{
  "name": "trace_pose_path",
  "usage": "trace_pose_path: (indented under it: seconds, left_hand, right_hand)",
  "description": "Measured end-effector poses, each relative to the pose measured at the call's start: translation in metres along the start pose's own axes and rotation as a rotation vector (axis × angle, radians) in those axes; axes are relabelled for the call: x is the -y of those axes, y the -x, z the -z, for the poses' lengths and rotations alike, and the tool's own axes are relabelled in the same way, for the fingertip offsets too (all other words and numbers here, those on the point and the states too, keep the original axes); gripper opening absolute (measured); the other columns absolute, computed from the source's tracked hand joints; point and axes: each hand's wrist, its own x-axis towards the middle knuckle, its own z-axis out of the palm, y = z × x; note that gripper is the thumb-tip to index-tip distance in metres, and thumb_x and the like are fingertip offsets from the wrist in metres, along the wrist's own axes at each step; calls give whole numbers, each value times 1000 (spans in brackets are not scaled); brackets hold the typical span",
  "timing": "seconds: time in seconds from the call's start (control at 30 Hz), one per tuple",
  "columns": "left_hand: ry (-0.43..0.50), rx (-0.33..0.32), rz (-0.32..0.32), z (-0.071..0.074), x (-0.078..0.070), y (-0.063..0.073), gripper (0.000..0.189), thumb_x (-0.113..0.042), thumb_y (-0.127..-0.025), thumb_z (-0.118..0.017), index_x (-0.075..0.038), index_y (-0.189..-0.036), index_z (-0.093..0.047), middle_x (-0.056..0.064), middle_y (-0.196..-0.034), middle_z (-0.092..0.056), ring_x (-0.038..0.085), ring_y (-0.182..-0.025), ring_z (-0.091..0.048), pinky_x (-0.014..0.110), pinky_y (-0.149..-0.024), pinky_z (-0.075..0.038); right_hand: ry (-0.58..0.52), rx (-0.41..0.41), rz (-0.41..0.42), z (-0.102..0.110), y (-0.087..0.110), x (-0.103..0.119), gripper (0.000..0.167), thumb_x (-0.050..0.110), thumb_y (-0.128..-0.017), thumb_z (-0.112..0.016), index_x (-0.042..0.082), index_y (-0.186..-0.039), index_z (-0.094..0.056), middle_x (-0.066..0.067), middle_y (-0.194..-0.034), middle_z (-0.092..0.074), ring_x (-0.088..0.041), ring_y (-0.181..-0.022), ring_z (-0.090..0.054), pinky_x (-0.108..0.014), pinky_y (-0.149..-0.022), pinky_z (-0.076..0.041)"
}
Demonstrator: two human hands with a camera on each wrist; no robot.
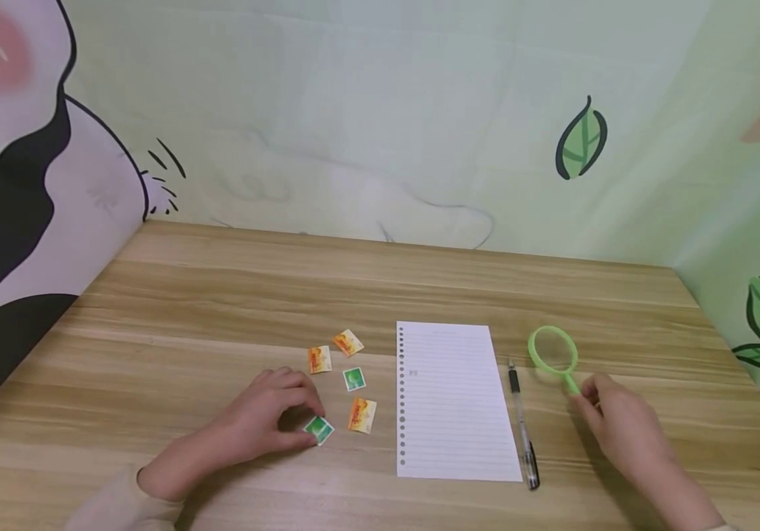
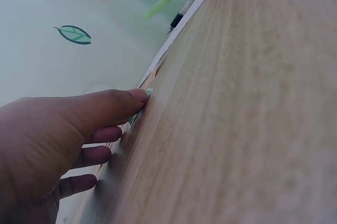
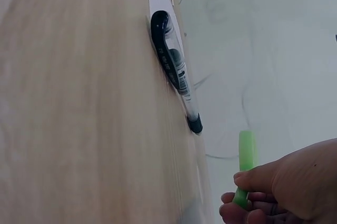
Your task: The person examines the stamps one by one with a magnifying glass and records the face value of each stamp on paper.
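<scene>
My left hand (image 1: pixel 260 420) holds a small green stamp (image 1: pixel 319 429) at its edges between thumb and index finger, low over the wooden table. In the left wrist view the thumb (image 2: pixel 118 105) covers part of that stamp (image 2: pixel 137 116). Another green stamp (image 1: pixel 354 379) and three orange-and-yellow stamps (image 1: pixel 362 415) lie just beyond and to the right of this hand. On the right, my right hand (image 1: pixel 626 424) pinches the handle of a light-green magnifying glass (image 1: pixel 571 382). Its round lens points away from me, and the right wrist view shows the green frame (image 3: pixel 246 153) edge-on.
A lined, hole-punched sheet of paper (image 1: pixel 453 413) lies between the hands, with a small mark near its left side. Along its right edge rests a clear pen with black ends (image 1: pixel 522 428). A painted wall (image 1: pixel 353 125) borders the wooden table (image 1: pixel 220 295) at the back.
</scene>
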Motion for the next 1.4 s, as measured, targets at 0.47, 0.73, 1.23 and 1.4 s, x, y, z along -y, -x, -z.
trace_pose_path:
  seconds: [0.47,0.73,1.23,1.4]
  left_hand:
    - [9,-4,-10,0,-1,-1,25,-29,-71,-82,-27,-90,-67,-13,-99,-63,11,-99,-54,40,-88,-41]
    - [17,-7,-17,0,-1,-1,24,-28,-72,-82,-27,-91,-67,-14,-98,-62,11,-99,-54,40,-88,-42]
    - [-21,-35,-61,0,1,-1,23,-30,-72,-82,-26,-89,-67,-14,-96,-61,10,-98,-55,41,-90,-43]
    - [-27,-36,-59,-1,2,-1,25,-31,-71,-83,-26,-90,-67,-15,-95,-60,10,-99,-55,40,-91,-43]
  right_hand:
    - [-8,-192,119,13,4,22,11,9,-88,-67,2,-92,-61,-4,-75,-65,-6,-59,-48,-21,-48,-41]
    - [1,-134,96,26,5,37,11,15,-91,-65,5,-95,-63,-1,-74,-63,-10,-61,-49,-23,-49,-38]
    - [37,-157,268,34,1,73,7,14,-87,-68,11,-88,-62,6,-72,-57,-4,-61,-46,-21,-51,-40]
    - [35,-194,383,26,0,86,11,11,-83,-72,12,-86,-61,5,-75,-59,1,-61,-45,-19,-52,-41]
